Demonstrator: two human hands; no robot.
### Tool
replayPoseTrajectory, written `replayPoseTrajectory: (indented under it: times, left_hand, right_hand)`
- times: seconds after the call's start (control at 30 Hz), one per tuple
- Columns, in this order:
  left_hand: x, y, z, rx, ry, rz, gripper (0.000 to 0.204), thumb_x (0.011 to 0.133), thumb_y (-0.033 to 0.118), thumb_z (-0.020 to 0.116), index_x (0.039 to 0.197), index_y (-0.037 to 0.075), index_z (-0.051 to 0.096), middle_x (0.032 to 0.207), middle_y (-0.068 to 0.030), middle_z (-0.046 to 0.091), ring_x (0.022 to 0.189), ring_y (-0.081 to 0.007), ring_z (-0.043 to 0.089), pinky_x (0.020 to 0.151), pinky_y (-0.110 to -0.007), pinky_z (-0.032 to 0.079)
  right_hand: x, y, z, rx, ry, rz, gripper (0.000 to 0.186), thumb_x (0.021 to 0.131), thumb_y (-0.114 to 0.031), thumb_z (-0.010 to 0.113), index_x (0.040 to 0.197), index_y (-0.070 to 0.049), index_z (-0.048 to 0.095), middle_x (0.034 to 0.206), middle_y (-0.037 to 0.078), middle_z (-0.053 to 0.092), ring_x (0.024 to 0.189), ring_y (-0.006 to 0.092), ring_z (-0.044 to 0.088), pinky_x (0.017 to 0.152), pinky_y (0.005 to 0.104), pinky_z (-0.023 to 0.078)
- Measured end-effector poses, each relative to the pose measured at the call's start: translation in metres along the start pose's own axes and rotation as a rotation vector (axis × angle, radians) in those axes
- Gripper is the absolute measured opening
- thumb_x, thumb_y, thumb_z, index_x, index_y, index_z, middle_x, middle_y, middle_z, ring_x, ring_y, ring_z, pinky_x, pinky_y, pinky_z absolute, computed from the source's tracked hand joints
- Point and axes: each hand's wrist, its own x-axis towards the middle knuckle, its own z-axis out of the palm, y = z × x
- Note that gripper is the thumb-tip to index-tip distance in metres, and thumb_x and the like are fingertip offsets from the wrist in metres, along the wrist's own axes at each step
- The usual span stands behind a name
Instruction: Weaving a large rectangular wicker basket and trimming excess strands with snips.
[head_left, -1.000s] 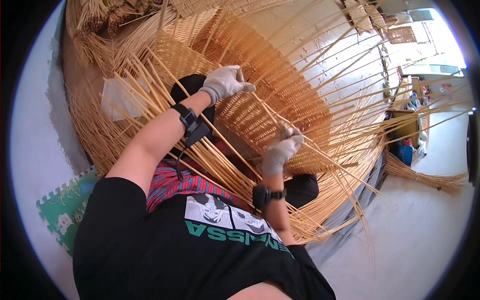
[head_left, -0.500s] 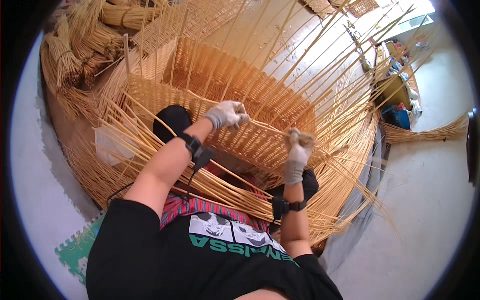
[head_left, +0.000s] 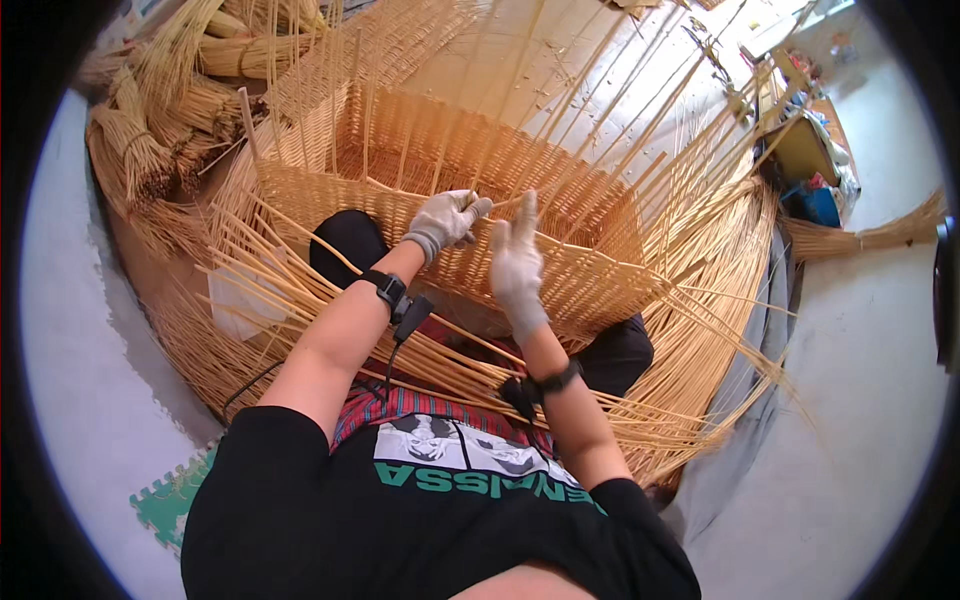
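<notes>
A long rectangular wicker basket (head_left: 590, 282) lies across my lap, its woven walls honey-coloured and thin upright stakes rising from its rim. My left hand (head_left: 447, 222), in a pale knitted glove, is closed on a wicker rod at the near rim, fingers pinched. Beside it, my right hand (head_left: 517, 268), gloved too, is raised at the same rim with thumb and forefinger stretched up and apart. A short stretch of the rod runs from the left fingers toward the right forefinger; whether they touch is unclear. The other right fingers are partly hidden.
Loose wicker rods (head_left: 700, 370) fan out at the right and across my lap. Tied bundles (head_left: 140, 140) are heaped at the far left. A blue container (head_left: 822, 206) stands at the far right near another bundle (head_left: 865, 240). A green foam mat (head_left: 180, 500) lies lower left.
My right hand has left the right part of the near rim and moved left, close to my left hand, its fingers now stretched up. My left hand stays nearly in place.
</notes>
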Motion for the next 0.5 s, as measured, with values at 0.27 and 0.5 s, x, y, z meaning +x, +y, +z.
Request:
replayPoseTrajectory:
  times: [0.27,0.5]
  left_hand:
    - [0.007,-0.001,0.004,-0.075,0.028,-0.036,0.034,0.104,0.039,0.07,0.103,0.005,0.072,0.086,-0.0045,0.073,0.067,-0.0134,0.072,0.062,-0.033,0.06]
    - [-0.003,0.013,0.01,0.0,0.087,-0.101,0.024,0.095,0.027,0.082,0.098,0.006,0.072,0.079,-0.0047,0.073,0.063,-0.0127,0.07,0.059,-0.031,0.056]
  right_hand:
    - [0.096,0.014,-0.023,-0.321,0.059,-0.639,0.076,0.112,-0.049,0.049,0.17,-0.012,0.017,0.128,0.018,0.066,0.103,0.0283,0.069,0.092,0.0508,0.057]
    - [0.004,0.046,-0.09,-0.033,0.124,-0.528,0.042,0.115,-0.043,0.044,0.11,-0.003,0.056,0.077,0.003,0.057,0.07,0.018,0.059,0.092,0.0499,0.059]
